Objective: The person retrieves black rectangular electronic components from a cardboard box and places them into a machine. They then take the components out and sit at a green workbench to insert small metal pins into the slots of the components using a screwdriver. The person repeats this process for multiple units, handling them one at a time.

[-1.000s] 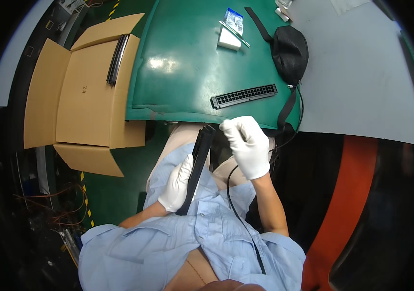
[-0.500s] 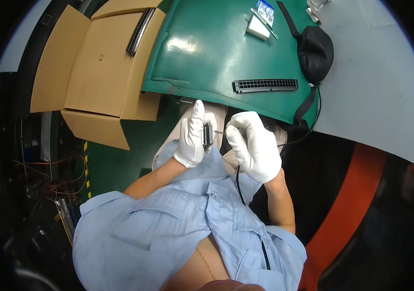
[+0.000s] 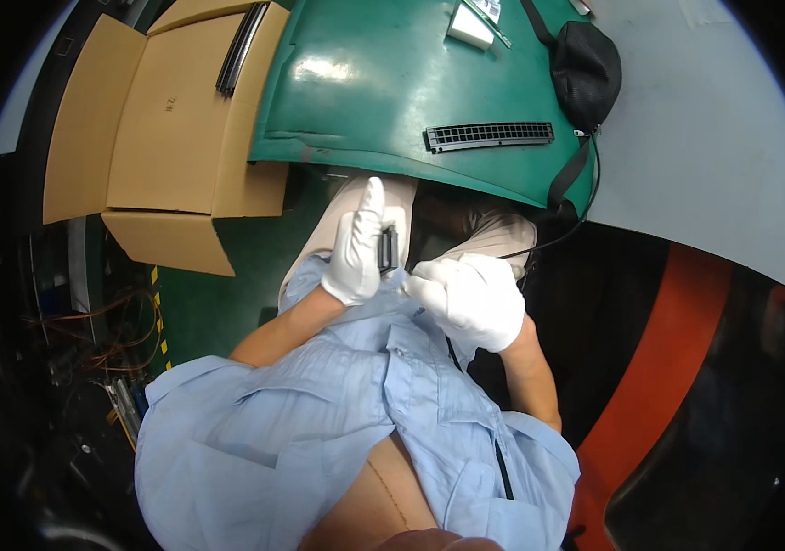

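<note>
My left hand (image 3: 357, 255), in a white glove, is closed around a narrow black part (image 3: 388, 250) with its thumb pointing up. The part is seen nearly end-on, so its full length is hidden. Just to its right, close to the part's lower end, my right hand (image 3: 475, 298) in a matching glove has its fingers pinched together. What sits in that pinch, if anything, I cannot make out. Both hands are over my lap, below the table edge. On the green tabletop (image 3: 355, 115) lies a long black slotted grille (image 3: 491, 137).
An open cardboard box (image 3: 176, 138) stands at the left, with several black strips (image 3: 242, 53) along its right side. Towards the back are a small white box (image 3: 470, 28) and a pen (image 3: 489, 22). A black pouch (image 3: 585, 78) with a strap and cable lies beside a grey surface (image 3: 695, 147).
My right hand has moved down and closed further; the thin dark rod seen at its fingertips earlier no longer shows. The black part has turned slightly in my left hand. The view has shifted a little.
</note>
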Available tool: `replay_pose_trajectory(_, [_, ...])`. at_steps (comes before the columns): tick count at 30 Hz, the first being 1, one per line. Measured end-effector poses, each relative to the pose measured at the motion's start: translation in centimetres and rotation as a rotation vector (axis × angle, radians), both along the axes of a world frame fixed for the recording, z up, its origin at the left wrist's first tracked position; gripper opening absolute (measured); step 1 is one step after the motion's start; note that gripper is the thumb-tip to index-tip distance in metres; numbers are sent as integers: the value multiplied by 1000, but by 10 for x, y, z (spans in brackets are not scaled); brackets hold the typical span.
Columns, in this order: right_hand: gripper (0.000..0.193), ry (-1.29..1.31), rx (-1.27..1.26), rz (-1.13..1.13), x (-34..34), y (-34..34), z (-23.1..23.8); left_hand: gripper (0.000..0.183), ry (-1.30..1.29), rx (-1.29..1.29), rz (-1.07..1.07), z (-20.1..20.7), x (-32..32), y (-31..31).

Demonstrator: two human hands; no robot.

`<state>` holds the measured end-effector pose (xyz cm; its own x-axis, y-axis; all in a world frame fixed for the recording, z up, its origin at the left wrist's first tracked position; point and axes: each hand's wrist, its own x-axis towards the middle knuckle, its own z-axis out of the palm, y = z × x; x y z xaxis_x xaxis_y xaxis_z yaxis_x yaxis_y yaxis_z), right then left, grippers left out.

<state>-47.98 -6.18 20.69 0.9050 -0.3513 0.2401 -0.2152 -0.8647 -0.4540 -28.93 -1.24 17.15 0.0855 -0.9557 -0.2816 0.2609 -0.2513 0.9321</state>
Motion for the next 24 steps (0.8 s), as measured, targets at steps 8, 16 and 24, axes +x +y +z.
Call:
replay_pose_trajectory(8, [27, -53, -131, -146, 3, -12, 8, 85, 40, 86, -103, -12, -7, 13])
replay_pose_trajectory(16, [18, -61, 66, -333, 8, -15, 5, 86, 175, 82, -60, -26, -15, 15])
replay_pose_trajectory(24, [40, 268, 988, -474, 15, -8, 49, 84, -594, -574, -183, 14, 1, -13])
